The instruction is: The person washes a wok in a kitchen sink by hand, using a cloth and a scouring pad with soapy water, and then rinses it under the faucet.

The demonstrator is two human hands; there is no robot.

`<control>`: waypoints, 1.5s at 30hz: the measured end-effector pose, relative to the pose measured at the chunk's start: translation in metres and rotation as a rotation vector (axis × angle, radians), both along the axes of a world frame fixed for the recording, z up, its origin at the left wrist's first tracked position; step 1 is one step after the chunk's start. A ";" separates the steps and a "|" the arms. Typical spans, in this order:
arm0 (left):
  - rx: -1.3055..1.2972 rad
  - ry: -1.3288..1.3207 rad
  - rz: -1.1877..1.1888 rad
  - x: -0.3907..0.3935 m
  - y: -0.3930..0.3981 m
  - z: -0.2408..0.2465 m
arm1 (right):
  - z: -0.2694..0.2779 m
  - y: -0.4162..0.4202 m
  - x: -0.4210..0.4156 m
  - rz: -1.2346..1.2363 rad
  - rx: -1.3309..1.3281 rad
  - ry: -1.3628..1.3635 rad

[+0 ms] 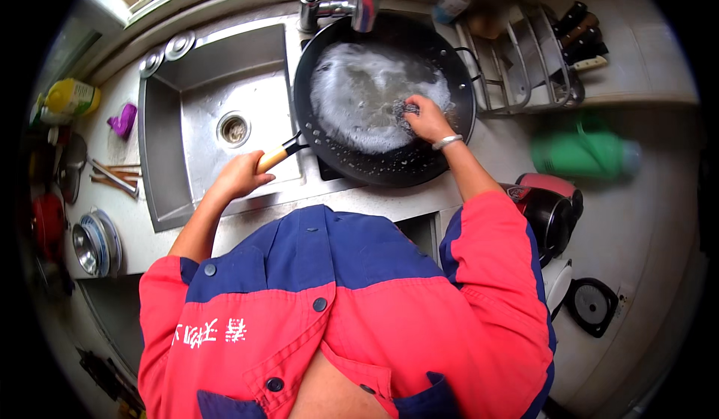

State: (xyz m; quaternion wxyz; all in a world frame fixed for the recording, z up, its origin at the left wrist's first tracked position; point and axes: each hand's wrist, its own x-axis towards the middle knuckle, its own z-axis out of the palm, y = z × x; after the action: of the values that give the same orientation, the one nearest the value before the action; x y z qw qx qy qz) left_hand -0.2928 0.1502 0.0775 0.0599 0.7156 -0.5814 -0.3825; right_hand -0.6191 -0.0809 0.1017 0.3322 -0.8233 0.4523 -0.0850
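Note:
A large black wok [382, 166] sits over the right-hand part of the sink unit, with foamy, cloudy water [365, 90] inside it. My left hand [240, 176] grips the wok's yellow handle [272, 159], which points toward the left front. Inside the wok, my right hand [428, 118] holds a steel wool scourer [402, 114] at the right side of the water. Part of the scourer is covered by my fingers. Above the wok's far rim hangs the chrome faucet [363, 3].
Left of the wok lies a stainless steel sink basin [191, 110] with a drain [233, 129]. Chopsticks [115, 176] and stacked bowls [92, 242] stand farther left. A metal rack [522, 65] with knives [581, 40] is at the right, near a green thermos [584, 152].

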 end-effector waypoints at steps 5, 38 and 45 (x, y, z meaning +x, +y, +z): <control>-0.063 -0.091 -0.028 -0.023 -0.016 0.006 | 0.001 0.013 0.007 -0.006 0.176 -0.218; -0.177 -0.231 -0.255 -0.162 -0.189 -0.083 | -0.021 0.015 -0.019 -0.342 0.540 -0.519; -0.200 -0.163 -0.282 -0.122 -0.170 -0.028 | 0.000 -0.004 -0.023 -0.418 0.689 -0.683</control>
State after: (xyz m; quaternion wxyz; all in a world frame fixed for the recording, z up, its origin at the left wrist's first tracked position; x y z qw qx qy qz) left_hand -0.4152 -0.0202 0.0500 0.0295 0.6462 -0.7138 -0.2682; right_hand -0.6418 -0.0845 0.1015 0.6879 -0.4841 0.4747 -0.2591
